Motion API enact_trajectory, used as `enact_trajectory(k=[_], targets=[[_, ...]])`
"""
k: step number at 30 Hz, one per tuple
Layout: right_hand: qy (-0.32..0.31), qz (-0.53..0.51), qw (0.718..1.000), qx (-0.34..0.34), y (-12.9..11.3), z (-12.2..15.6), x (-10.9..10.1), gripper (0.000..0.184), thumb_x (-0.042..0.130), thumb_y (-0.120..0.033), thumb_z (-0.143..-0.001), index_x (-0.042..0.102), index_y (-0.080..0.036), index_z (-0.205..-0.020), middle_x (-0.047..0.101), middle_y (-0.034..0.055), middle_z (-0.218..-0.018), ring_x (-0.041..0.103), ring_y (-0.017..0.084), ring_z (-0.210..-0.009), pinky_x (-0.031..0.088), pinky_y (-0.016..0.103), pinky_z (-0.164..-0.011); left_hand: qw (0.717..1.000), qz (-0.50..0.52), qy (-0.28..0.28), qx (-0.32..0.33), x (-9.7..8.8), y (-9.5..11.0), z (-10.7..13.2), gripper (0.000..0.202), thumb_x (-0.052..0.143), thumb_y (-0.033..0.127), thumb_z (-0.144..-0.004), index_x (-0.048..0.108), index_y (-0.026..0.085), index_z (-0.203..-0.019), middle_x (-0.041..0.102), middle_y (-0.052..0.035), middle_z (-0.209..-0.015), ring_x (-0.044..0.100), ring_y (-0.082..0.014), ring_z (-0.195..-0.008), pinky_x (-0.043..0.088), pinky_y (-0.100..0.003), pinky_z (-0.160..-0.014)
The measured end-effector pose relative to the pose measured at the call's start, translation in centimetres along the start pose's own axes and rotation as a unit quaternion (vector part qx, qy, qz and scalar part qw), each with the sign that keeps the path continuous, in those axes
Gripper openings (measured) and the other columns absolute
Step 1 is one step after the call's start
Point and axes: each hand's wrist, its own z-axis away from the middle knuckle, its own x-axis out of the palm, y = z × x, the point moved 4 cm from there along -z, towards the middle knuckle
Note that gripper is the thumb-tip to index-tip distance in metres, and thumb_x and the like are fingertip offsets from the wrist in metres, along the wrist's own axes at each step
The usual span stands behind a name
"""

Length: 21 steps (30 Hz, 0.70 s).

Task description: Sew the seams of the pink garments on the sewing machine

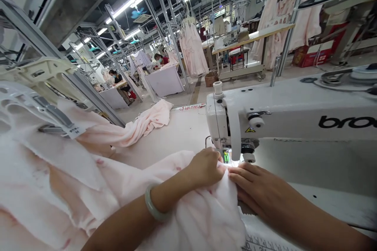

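We are at a long sewing hall (126,39), with steel racks (169,35) holding pale pink garments (193,49). Farther off, a co-worker (157,60) in a red top and another (116,78) in a dark top sit at white-covered tables (165,81). Right before us stands a white sewing machine (282,113). Black lettering on its arm reads "bro", cut off by the edge of the view, and a small yellow warning triangle (250,130) sits near its head.

Pale pink printed fabric (188,219) spreads from our lap area across the work table (182,133) and up to the presser foot (226,157). A strip with red printing (188,106) lies along the table's far edge, too small for us to read. A small white tag (75,130) at the fabric's edge seems to bear an "M", though we cannot be sure. A ruler scale (262,245) with numerals runs along the table's near edge.

Our left hand (204,168), with a pale green bangle (154,204) on its wrist, clutches a fold of the fabric beside the presser foot. Our right hand (259,192) lies flat on the same fold, fingers together, just beside the left.
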Motion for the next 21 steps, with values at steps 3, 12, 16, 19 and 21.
enact_trajectory(k=[3,12,16,19,21], targets=[[0.002,0.004,1.0,0.0,0.2,0.1,0.1,0.02,0.046,-0.019,-0.108,0.066,-0.018,-0.108,0.072,0.0103,-0.105,0.068,0.027,-0.097,0.058,0.043,-0.088,0.999,-0.02,0.028,-0.014,0.6,-0.1,0.0,0.018,0.061,0.022,-0.087,0.072,0.018,-0.1,0.072,-0.0121,-0.113,0.065,-0.0316,-0.116,0.052,-0.043,-0.106],[0.012,0.015,1.0,0.005,0.5,0.1,0.1,0.022,0.043,-0.023,-0.11,0.065,-0.02,-0.112,0.073,0.0088,-0.109,0.067,0.026,-0.1,0.055,0.041,-0.089,0.989,0.066,0.122,-0.06,2.0,-0.9,0.7,0.01,0.06,0.025,-0.088,0.067,0.02,-0.094,0.061,-0.0083,-0.122,0.054,-0.0288,-0.121,0.045,-0.045,-0.115],[0.015,0.027,1.0,0.0,0.9,0.3,0.3,0.024,0.045,-0.029,-0.111,0.067,-0.019,-0.114,0.075,0.0096,-0.114,0.069,0.025,-0.102,0.054,0.041,-0.091,0.992,0.057,0.109,-0.039,2.0,-0.7,-0.1,0.011,0.057,0.023,-0.091,0.067,0.019,-0.094,0.059,-0.0094,-0.123,0.051,-0.0285,-0.126,0.041,-0.045,-0.118],[0.023,0.055,0.998,-0.012,1.5,0.5,0.4,0.03,0.047,-0.029,-0.11,0.065,-0.019,-0.132,0.076,0.0093,-0.12,0.071,0.026,-0.105,0.054,0.043,-0.095,0.994,0.031,0.099,-0.031,1.8,-0.7,-0.7,0.01,0.058,0.02,-0.091,0.066,0.018,-0.095,0.058,-0.0107,-0.124,0.051,-0.0284,-0.127,0.041,-0.046,-0.119],[0.021,0.069,0.997,-0.015,1.8,0.6,0.5,0.034,0.047,-0.029,-0.11,0.063,-0.018,-0.138,0.075,0.0096,-0.124,0.072,0.026,-0.107,0.054,0.043,-0.095,0.995,0.011,0.098,-0.028,1.7,-0.9,-1.2,0.01,0.056,0.018,-0.091,0.066,0.017,-0.094,0.059,-0.0113,-0.122,0.052,-0.0282,-0.125,0.042,-0.046,-0.117]])
